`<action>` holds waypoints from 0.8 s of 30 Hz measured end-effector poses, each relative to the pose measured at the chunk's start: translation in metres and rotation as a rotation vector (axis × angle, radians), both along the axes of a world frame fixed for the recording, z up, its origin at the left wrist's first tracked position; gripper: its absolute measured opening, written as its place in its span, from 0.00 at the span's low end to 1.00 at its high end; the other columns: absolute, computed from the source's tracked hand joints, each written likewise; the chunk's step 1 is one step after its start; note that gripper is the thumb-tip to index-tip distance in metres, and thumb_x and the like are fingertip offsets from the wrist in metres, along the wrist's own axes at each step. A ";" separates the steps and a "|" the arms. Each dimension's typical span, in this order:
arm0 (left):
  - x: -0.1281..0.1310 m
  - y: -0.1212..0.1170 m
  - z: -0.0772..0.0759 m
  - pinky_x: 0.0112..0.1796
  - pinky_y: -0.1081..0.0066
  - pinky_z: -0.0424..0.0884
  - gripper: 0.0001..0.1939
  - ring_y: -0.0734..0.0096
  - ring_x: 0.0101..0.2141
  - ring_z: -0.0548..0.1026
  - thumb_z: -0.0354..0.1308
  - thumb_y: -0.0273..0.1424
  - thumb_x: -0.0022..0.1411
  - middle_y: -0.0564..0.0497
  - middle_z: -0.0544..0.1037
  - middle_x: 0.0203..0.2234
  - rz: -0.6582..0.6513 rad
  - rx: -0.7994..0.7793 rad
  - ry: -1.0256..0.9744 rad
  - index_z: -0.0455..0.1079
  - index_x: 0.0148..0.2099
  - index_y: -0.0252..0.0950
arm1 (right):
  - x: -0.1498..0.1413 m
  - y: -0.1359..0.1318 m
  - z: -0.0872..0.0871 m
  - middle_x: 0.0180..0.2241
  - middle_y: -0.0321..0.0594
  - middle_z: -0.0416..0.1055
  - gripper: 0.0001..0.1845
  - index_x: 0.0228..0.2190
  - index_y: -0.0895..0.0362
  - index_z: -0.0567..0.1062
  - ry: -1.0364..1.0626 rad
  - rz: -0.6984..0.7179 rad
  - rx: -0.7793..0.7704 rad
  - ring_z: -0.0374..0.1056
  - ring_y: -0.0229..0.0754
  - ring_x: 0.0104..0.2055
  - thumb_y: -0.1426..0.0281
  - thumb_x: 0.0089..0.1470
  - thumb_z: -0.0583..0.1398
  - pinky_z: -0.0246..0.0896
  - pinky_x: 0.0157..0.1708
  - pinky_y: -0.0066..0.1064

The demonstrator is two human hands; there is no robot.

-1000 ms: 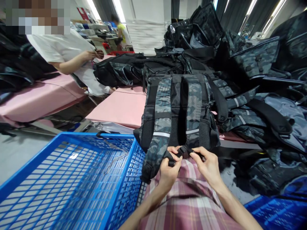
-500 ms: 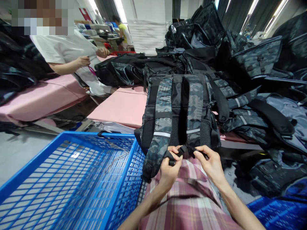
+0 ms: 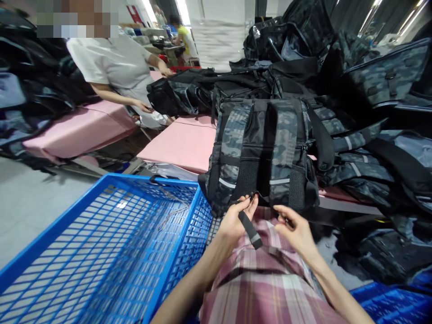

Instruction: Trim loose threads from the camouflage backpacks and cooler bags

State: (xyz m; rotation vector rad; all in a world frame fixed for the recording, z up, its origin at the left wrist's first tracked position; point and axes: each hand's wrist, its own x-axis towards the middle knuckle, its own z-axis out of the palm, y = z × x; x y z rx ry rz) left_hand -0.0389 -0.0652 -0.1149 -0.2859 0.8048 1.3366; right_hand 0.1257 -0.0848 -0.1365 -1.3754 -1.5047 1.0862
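A grey camouflage backpack [image 3: 261, 153] stands upright at the pink table's near edge, its two shoulder straps facing me. My left hand [image 3: 236, 220] pinches a small black buckle at the bottom of the straps, and a black webbing strap [image 3: 250, 230] hangs down from that grip. My right hand [image 3: 293, 229] is just right of it, fingers curled and pinched on another strap end below the pack. Both hands hover over my plaid lap.
A blue plastic mesh crate [image 3: 101, 252] fills the lower left, touching my knees. Many more camouflage backpacks [image 3: 371, 117] are heaped on the right and at the back. A person in a white shirt [image 3: 118, 67] works at the pink table [image 3: 182, 146] on the left.
My hands have come apart: the strap now hangs loose from my left hand. My view has swung left, and the person in white has lowered one hand to the table.
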 end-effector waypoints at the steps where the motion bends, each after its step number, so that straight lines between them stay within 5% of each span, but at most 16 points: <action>1: 0.000 0.003 0.002 0.39 0.72 0.74 0.13 0.71 0.36 0.76 0.49 0.11 0.54 0.49 0.72 0.25 0.011 -0.041 -0.037 0.62 0.22 0.30 | -0.007 -0.005 -0.005 0.30 0.37 0.73 0.15 0.34 0.57 0.75 -0.005 0.072 -0.053 0.65 0.38 0.30 0.66 0.41 0.62 0.60 0.30 0.28; 6: 0.004 0.008 0.002 0.38 0.73 0.76 0.14 0.71 0.35 0.76 0.46 0.11 0.57 0.51 0.71 0.22 0.050 -0.054 -0.077 0.62 0.23 0.29 | -0.042 -0.013 -0.012 0.15 0.30 0.59 0.13 0.18 0.59 0.71 -0.019 0.359 -0.224 0.52 0.31 0.19 0.65 0.47 0.57 0.45 0.19 0.23; 12: -0.005 0.010 0.002 0.35 0.74 0.77 0.13 0.70 0.34 0.77 0.47 0.15 0.59 0.48 0.72 0.24 0.021 -0.153 -0.189 0.62 0.24 0.29 | -0.046 0.002 -0.014 0.21 0.33 0.65 0.12 0.22 0.60 0.72 0.173 0.154 -0.158 0.57 0.33 0.24 0.63 0.47 0.58 0.52 0.25 0.24; 17: -0.003 0.013 -0.004 0.37 0.76 0.74 0.14 0.73 0.34 0.76 0.46 0.17 0.61 0.46 0.74 0.27 -0.048 -0.077 -0.086 0.62 0.24 0.31 | -0.050 0.000 -0.022 0.15 0.30 0.57 0.17 0.16 0.60 0.68 0.108 0.349 -0.201 0.50 0.30 0.19 0.59 0.46 0.59 0.43 0.20 0.24; 21: -0.026 -0.020 -0.025 0.40 0.71 0.72 0.05 0.69 0.37 0.76 0.53 0.28 0.59 0.48 0.76 0.29 -0.438 0.231 0.442 0.69 0.34 0.33 | -0.030 -0.002 -0.020 0.15 0.31 0.60 0.20 0.17 0.60 0.69 0.095 0.260 -0.177 0.54 0.32 0.20 0.57 0.49 0.57 0.48 0.21 0.25; 24: -0.077 -0.052 -0.044 0.32 0.67 0.71 0.09 0.58 0.34 0.76 0.64 0.29 0.47 0.43 0.77 0.26 -0.664 0.199 0.587 0.71 0.31 0.30 | 0.006 0.005 -0.020 0.22 0.35 0.70 0.15 0.25 0.59 0.75 0.041 -0.034 -0.086 0.62 0.35 0.24 0.59 0.48 0.59 0.56 0.27 0.26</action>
